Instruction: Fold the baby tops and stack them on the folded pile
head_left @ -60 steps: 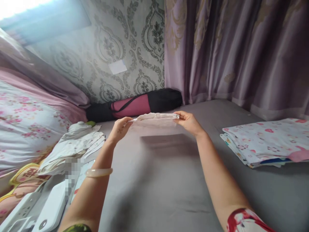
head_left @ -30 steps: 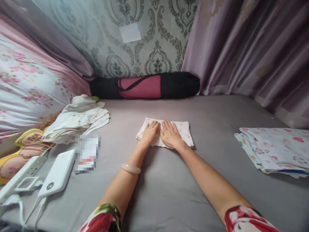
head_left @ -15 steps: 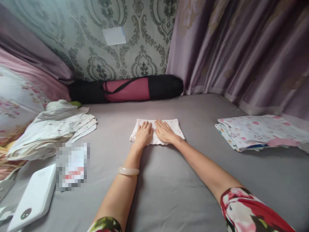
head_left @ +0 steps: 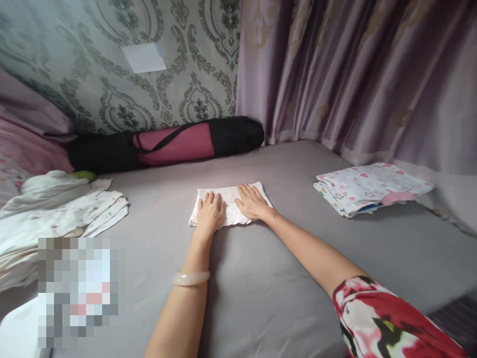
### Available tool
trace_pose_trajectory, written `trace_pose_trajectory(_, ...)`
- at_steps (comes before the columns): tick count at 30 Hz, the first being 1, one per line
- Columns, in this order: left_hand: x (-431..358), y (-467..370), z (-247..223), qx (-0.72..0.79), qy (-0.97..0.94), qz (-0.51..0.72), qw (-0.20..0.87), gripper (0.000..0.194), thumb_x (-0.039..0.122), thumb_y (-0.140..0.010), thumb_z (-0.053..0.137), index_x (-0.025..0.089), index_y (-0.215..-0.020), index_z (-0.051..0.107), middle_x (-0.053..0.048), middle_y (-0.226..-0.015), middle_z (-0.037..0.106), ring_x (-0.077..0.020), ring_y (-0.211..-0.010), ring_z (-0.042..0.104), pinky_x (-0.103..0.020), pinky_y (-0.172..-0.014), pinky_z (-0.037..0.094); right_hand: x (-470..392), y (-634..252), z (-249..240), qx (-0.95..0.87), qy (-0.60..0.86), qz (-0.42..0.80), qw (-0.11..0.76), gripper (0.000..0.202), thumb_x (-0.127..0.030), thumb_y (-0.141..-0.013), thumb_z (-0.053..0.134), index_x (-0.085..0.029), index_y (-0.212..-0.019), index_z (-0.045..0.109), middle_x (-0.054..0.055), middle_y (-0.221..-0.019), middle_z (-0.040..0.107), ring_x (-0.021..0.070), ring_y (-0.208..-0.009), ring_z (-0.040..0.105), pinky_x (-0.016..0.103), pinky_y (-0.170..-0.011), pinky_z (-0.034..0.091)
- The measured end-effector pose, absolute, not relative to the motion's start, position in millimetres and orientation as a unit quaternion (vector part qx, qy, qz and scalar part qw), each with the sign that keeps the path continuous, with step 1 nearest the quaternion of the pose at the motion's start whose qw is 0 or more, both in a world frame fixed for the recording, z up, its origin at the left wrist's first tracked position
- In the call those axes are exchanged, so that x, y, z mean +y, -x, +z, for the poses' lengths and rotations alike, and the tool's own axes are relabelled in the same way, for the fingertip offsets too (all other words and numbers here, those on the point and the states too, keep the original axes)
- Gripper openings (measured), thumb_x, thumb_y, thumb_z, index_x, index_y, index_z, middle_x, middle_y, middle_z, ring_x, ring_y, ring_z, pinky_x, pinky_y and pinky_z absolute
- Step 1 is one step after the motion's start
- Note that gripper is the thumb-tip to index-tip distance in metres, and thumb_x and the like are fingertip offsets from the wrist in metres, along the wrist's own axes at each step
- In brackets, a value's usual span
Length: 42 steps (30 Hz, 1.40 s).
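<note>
A small folded white cloth [head_left: 230,211] with faint pink prints lies flat on the grey bed sheet [head_left: 261,288]. My left hand [head_left: 211,213] rests palm down on its left part, fingers slightly spread. On the cloth's right part lies my right hand [head_left: 252,201], also flat, with its fingers stretched out. Neither hand grips anything. Between the hands a strip of the cloth shows.
At the right is a stack of folded printed cloths [head_left: 372,186]. Loose white cloths [head_left: 63,211] lie in a pile at the left, near a blurred item [head_left: 89,288] and a white device [head_left: 22,328]. A black and red long bag [head_left: 175,144] lies along the wall.
My hands have moved apart on the cloth, the left one toward its left side. The view has turned to the right, so the stack of cloths appears farther left.
</note>
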State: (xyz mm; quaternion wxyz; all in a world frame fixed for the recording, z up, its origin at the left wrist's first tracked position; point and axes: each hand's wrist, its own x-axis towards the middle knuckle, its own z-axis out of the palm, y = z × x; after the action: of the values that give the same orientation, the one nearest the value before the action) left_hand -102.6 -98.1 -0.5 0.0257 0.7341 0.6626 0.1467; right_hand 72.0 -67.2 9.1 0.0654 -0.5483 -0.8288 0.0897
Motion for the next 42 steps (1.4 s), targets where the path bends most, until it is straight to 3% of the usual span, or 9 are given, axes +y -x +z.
trace_pose_trajectory(14,-105,114,1,0.682,-0.704,0.194,0.028,0.036,0.035,-0.098,0.035,0.019,-0.127,0.052,-0.017,-0.143,0.05,-0.0288,-0.134,0.044,-0.051,-0.112,0.031,-73,-94,14,-0.763,0.639,0.075,0.06,0.073,-0.046,-0.099,0.023,0.005,-0.15,0.025,0.022,-0.158,0.022,0.03,-0.148,0.016,0.04,-0.119,0.012)
trace_pose_trajectory(23,-103,126,6,0.679,-0.689,0.245,0.063,0.028,0.022,-0.095,0.037,0.02,-0.112,0.059,-0.011,-0.119,0.066,-0.023,-0.109,0.061,-0.035,-0.093,0.045,-67,-93,24,-0.759,0.643,0.097,0.007,0.072,-0.047,-0.098,0.025,0.002,-0.15,0.027,0.022,-0.158,0.023,0.0305,-0.147,0.017,0.046,-0.119,0.01)
trace_pose_trajectory(27,-99,135,5,0.699,-0.659,0.268,0.07,0.031,0.02,-0.094,0.039,0.018,-0.117,0.059,-0.013,-0.119,0.067,-0.0242,-0.11,0.061,-0.036,-0.094,0.045,-68,-71,31,-0.779,0.62,0.087,0.026,0.068,-0.044,-0.1,0.021,0.001,-0.148,0.033,0.022,-0.157,0.027,0.0308,-0.147,0.019,0.049,-0.119,0.008)
trace_pose_trajectory(32,-95,147,2,0.726,-0.623,0.277,0.084,0.034,0.017,-0.092,0.041,0.015,-0.12,0.06,-0.014,-0.121,0.066,-0.0233,-0.112,0.06,-0.034,-0.097,0.045,-76,-24,26,-0.821,0.556,0.115,0.06,0.067,-0.045,-0.1,0.02,-0.001,-0.151,0.028,0.018,-0.159,0.023,0.0278,-0.148,0.016,0.046,-0.119,0.008)
trace_pose_trajectory(37,-96,156,0,0.779,-0.564,0.267,0.052,0.033,0.021,-0.089,0.046,0.016,-0.115,0.065,-0.014,-0.108,0.068,-0.0271,-0.107,0.061,-0.039,-0.093,0.047,-77,1,17,-0.831,0.541,0.108,0.073,0.067,-0.043,-0.1,0.022,0.0,-0.151,0.027,0.019,-0.159,0.023,0.0276,-0.148,0.016,0.046,-0.119,0.007)
trace_pose_trajectory(42,-95,157,6,0.796,-0.537,0.26,0.098,0.034,0.018,-0.088,0.047,0.015,-0.117,0.066,-0.014,-0.106,0.07,-0.027,-0.106,0.062,-0.038,-0.091,0.048,-76,3,13,-0.829,0.548,0.091,0.069,0.066,-0.042,-0.099,0.024,-0.001,-0.151,0.027,0.018,-0.159,0.024,0.0265,-0.148,0.017,0.045,-0.119,0.005)
